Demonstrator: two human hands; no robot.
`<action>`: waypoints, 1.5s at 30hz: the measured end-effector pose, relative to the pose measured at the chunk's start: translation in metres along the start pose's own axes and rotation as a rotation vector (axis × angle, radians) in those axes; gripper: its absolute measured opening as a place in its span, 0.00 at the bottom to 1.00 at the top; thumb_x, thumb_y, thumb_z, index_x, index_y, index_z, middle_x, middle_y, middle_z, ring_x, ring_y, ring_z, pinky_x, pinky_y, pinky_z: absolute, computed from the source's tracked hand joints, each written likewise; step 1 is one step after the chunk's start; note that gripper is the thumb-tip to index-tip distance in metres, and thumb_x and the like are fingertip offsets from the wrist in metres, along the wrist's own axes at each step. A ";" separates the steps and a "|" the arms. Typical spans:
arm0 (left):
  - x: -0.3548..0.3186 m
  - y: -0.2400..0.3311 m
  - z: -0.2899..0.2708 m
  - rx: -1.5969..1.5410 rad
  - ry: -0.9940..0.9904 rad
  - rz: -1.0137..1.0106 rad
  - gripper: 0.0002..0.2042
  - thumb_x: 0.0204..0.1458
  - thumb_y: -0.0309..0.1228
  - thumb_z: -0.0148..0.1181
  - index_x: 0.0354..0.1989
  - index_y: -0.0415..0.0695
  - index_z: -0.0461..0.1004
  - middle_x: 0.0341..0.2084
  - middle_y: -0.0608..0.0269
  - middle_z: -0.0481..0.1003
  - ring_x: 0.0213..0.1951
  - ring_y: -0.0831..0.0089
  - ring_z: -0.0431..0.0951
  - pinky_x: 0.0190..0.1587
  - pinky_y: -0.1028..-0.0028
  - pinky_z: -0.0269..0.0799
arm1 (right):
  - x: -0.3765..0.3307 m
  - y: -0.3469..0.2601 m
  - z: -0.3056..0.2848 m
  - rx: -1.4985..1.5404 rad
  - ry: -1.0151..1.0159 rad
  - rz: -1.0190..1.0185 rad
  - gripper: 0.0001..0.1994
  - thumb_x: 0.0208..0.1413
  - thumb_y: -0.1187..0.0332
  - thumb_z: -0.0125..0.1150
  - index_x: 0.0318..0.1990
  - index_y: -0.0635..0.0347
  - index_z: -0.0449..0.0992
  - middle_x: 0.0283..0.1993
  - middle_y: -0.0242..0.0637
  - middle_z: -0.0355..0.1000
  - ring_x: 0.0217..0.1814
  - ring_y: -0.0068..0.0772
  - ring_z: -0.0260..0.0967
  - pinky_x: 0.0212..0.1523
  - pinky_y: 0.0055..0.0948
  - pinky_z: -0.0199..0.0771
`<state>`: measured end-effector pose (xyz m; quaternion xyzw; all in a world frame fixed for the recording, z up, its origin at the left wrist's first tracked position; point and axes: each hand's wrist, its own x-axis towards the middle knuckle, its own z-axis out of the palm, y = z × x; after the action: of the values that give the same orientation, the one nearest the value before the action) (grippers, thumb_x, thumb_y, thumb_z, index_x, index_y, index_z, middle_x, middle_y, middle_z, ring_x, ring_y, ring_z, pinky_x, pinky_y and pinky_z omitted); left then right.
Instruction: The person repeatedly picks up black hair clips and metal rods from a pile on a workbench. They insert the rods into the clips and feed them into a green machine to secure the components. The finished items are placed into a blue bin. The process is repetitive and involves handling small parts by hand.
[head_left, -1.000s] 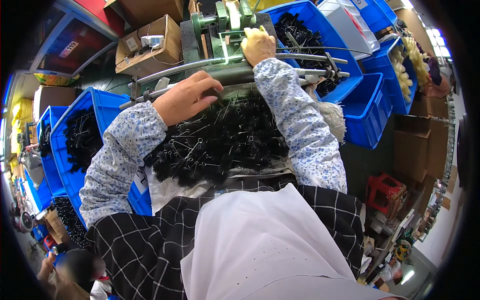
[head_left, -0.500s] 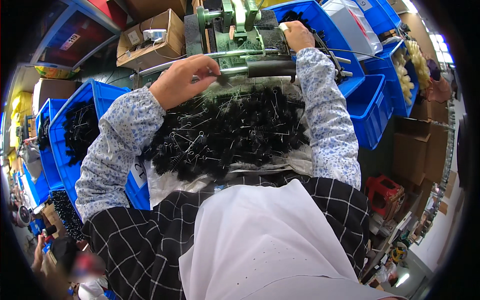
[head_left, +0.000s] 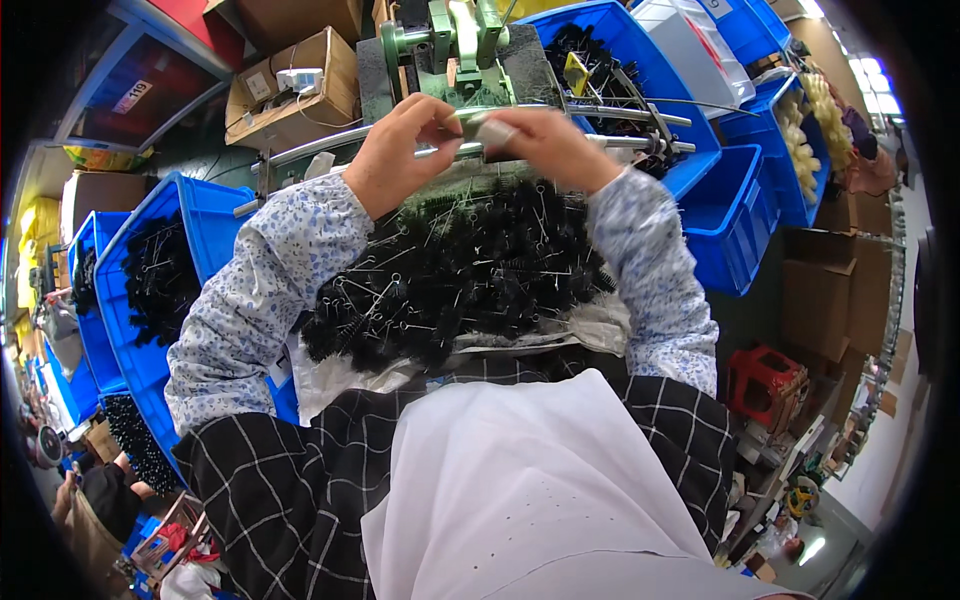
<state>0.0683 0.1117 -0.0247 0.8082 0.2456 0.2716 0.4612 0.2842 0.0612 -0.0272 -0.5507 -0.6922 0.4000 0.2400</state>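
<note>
Above the near end of the machine (head_left: 455,75), my two hands are close together. My left hand (head_left: 402,152) is closed, thumb against forefinger, on a small black brush that is mostly hidden by the fingers. My right hand (head_left: 555,148) is next to it, its fingertips pointing at the left ones. Motion smears its fingers, so whether they grip anything is unclear; something pale covers a fingertip. Below both hands lies a wide heap of black-bristled brushes (head_left: 470,270) with thin wire stems and looped ends, spread on a pale sheet (head_left: 590,325).
Metal rods (head_left: 300,150) cross in front of the machine. On the left stands a blue bin (head_left: 205,225) of black brushes; another blue bin (head_left: 690,120) is at the back right. A cardboard box (head_left: 300,90) is behind my left hand. A red object (head_left: 765,390) lies at right.
My right hand has left the machine's right side and come left to my left hand. My left hand has moved slightly right and up, still pinching the brush.
</note>
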 end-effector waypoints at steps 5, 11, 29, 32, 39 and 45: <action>-0.029 -0.008 -0.005 0.055 -0.101 -0.125 0.17 0.49 0.22 0.55 0.47 0.40 0.61 0.38 0.60 0.66 0.35 0.76 0.72 0.40 0.76 0.70 | 0.023 0.021 0.014 -0.471 0.414 -0.100 0.09 0.50 0.66 0.57 0.39 0.55 0.75 0.33 0.42 0.74 0.34 0.39 0.72 0.36 0.33 0.72; -0.057 -0.044 0.004 0.544 -0.635 -0.134 0.20 0.45 0.27 0.58 0.48 0.42 0.62 0.43 0.49 0.67 0.42 0.55 0.71 0.46 0.65 0.68 | 0.051 0.078 -0.021 -1.034 0.641 0.119 0.11 0.47 0.68 0.54 0.40 0.48 0.76 0.31 0.35 0.72 0.36 0.37 0.70 0.42 0.34 0.70; -0.036 -0.043 0.005 0.338 -0.715 -0.128 0.08 0.40 0.28 0.57 0.30 0.42 0.70 0.25 0.53 0.72 0.32 0.55 0.73 0.36 0.63 0.69 | 0.074 0.101 -0.023 -1.035 0.560 0.125 0.16 0.49 0.58 0.56 0.46 0.47 0.73 0.43 0.30 0.68 0.45 0.34 0.64 0.48 0.37 0.62; -0.027 -0.019 -0.014 0.316 -0.460 -0.213 0.08 0.42 0.28 0.57 0.32 0.42 0.70 0.24 0.55 0.72 0.28 0.65 0.73 0.32 0.70 0.69 | 0.060 0.085 -0.025 -1.008 0.578 0.324 0.21 0.47 0.55 0.58 0.49 0.50 0.70 0.46 0.33 0.67 0.49 0.37 0.62 0.48 0.40 0.60; -0.024 0.013 -0.029 0.291 -0.411 -0.079 0.10 0.44 0.28 0.59 0.36 0.41 0.69 0.27 0.61 0.71 0.27 0.71 0.73 0.32 0.74 0.69 | 0.061 0.103 -0.009 -0.890 0.706 0.134 0.13 0.45 0.63 0.55 0.39 0.54 0.74 0.38 0.36 0.72 0.46 0.38 0.66 0.44 0.42 0.62; -0.016 0.035 -0.033 0.242 -0.423 -0.047 0.12 0.46 0.31 0.59 0.38 0.42 0.68 0.30 0.58 0.71 0.27 0.68 0.73 0.32 0.72 0.69 | 0.089 0.071 0.027 -0.911 0.713 0.121 0.06 0.45 0.65 0.53 0.30 0.54 0.73 0.31 0.34 0.73 0.39 0.35 0.69 0.39 0.40 0.63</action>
<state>0.0397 0.1056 0.0165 0.8905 0.1929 0.0539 0.4085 0.2789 0.1437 -0.1099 -0.7376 -0.6382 -0.1353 0.1741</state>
